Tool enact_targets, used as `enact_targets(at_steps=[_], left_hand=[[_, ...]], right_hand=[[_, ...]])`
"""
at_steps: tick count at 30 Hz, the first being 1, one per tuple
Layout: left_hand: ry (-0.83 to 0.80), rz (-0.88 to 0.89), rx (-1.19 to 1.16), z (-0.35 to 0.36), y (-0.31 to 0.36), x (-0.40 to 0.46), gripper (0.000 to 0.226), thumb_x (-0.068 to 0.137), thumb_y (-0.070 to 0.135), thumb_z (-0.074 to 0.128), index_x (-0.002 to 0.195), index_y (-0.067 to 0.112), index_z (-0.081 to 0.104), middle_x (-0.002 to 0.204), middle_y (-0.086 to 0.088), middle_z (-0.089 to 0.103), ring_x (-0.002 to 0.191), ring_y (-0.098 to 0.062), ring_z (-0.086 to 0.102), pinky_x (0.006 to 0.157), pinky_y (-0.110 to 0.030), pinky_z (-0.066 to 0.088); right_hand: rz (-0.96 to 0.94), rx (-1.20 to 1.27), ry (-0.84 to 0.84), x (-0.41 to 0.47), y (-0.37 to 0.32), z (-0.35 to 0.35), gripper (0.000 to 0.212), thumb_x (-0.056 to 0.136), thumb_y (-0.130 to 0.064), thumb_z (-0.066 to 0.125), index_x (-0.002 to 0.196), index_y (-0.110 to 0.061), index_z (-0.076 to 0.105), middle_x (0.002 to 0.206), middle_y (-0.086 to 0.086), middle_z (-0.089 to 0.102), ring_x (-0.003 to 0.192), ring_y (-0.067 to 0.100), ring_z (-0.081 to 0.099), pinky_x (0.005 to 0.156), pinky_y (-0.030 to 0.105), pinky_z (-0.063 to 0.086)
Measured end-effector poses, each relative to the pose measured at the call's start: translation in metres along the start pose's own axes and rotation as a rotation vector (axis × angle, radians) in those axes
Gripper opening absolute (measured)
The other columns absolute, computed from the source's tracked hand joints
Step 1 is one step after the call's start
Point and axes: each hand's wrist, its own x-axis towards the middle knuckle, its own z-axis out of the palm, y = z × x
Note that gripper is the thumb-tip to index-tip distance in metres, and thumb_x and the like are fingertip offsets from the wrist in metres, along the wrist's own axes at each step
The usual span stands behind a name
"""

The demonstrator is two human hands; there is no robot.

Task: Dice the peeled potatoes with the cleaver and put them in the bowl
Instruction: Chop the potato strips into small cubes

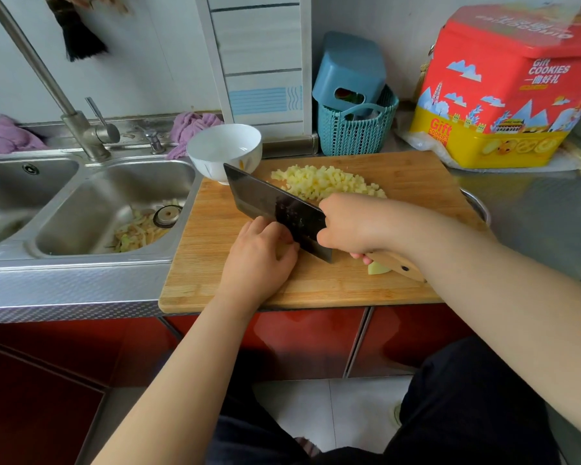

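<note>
Fingers of the left hand [260,255] are curling over a hidden potato piece, steadying it while the right hand [353,223] is gripping the dark wooden-handled cleaver [275,206] for dicing.

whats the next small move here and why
Probably bring the cleaver down for another cut. The right hand grips its handle, with the blade set against the left hand, which is curled over something hidden beneath it. A potato piece lies uncut, the diced pile is on the board, and the bowl looks empty.
</note>
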Motion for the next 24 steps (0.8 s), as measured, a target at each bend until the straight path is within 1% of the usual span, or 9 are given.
enact_targets(at_steps=[3,5,6,10,15,19,21,24], left_hand=[[0.015,0.024,0.026,-0.002,0.003,-0.004,0.023,0.085,0.036,0.061,0.095,0.016,0.063,0.095,-0.001,0.056,0.09,-0.023,0.053,0.069,-0.037,0.049],[0.046,0.048,0.062,-0.002,0.005,-0.007,0.026,0.085,0.04,0.056,0.096,0.017,0.062,0.097,-0.001,0.056,0.091,-0.022,0.052,0.063,-0.036,0.049],[0.064,0.056,0.072,-0.002,0.006,-0.008,0.026,0.085,0.041,0.057,0.094,0.017,0.062,0.098,-0.001,0.056,0.09,-0.022,0.052,0.061,-0.034,0.048],[0.064,0.051,0.067,-0.002,0.004,-0.01,0.018,0.084,0.031,0.066,0.089,0.014,0.063,0.095,-0.002,0.056,0.089,-0.021,0.051,0.065,-0.033,0.047],[0.051,0.056,0.085,-0.002,0.004,-0.01,0.018,0.085,0.029,0.064,0.088,0.011,0.064,0.093,-0.002,0.058,0.088,-0.021,0.054,0.07,-0.029,0.045],[0.037,0.054,0.076,-0.003,0.004,-0.008,0.019,0.083,0.031,0.062,0.087,0.013,0.063,0.093,-0.001,0.057,0.089,-0.021,0.054,0.07,-0.029,0.045],[0.04,0.051,0.069,-0.003,0.004,-0.007,0.017,0.082,0.029,0.064,0.087,0.013,0.063,0.091,-0.001,0.057,0.088,-0.021,0.055,0.07,-0.029,0.044],[0.054,0.06,0.069,-0.001,0.002,-0.007,0.016,0.081,0.026,0.067,0.087,0.012,0.065,0.089,-0.002,0.057,0.086,-0.024,0.055,0.068,-0.033,0.048]], right_hand=[[0.013,0.066,0.028,0.003,0.009,0.0,0.009,0.094,-0.013,0.048,0.091,-0.005,0.048,0.066,0.014,0.057,0.046,0.023,0.051,0.042,0.026,0.045],[0.008,0.141,0.042,0.004,0.015,0.0,0.011,0.093,-0.013,0.05,0.083,-0.01,0.047,0.07,0.016,0.059,0.052,0.026,0.052,0.047,0.03,0.048],[0.003,0.165,0.051,0.003,0.017,0.0,0.012,0.092,-0.013,0.05,0.081,-0.011,0.046,0.071,0.017,0.059,0.054,0.026,0.052,0.048,0.031,0.049],[-0.005,0.19,0.083,-0.002,0.02,-0.003,0.014,0.091,-0.014,0.049,0.082,-0.004,0.051,0.069,0.016,0.059,0.053,0.025,0.053,0.047,0.03,0.049],[-0.034,0.195,0.075,-0.012,0.013,-0.011,0.014,0.091,-0.012,0.048,0.08,-0.003,0.052,0.066,0.013,0.058,0.05,0.023,0.051,0.045,0.028,0.046],[-0.053,0.155,0.047,-0.015,0.004,-0.011,0.015,0.094,-0.013,0.047,0.085,-0.003,0.054,0.068,0.013,0.06,0.047,0.019,0.05,0.042,0.026,0.046],[-0.051,0.113,0.032,-0.014,0.001,-0.01,0.015,0.095,-0.014,0.046,0.089,-0.004,0.054,0.071,0.015,0.062,0.049,0.021,0.053,0.043,0.026,0.047],[-0.031,0.06,0.001,-0.01,-0.003,-0.007,0.015,0.097,-0.015,0.045,0.095,-0.003,0.053,0.074,0.018,0.064,0.051,0.023,0.055,0.044,0.027,0.049]])
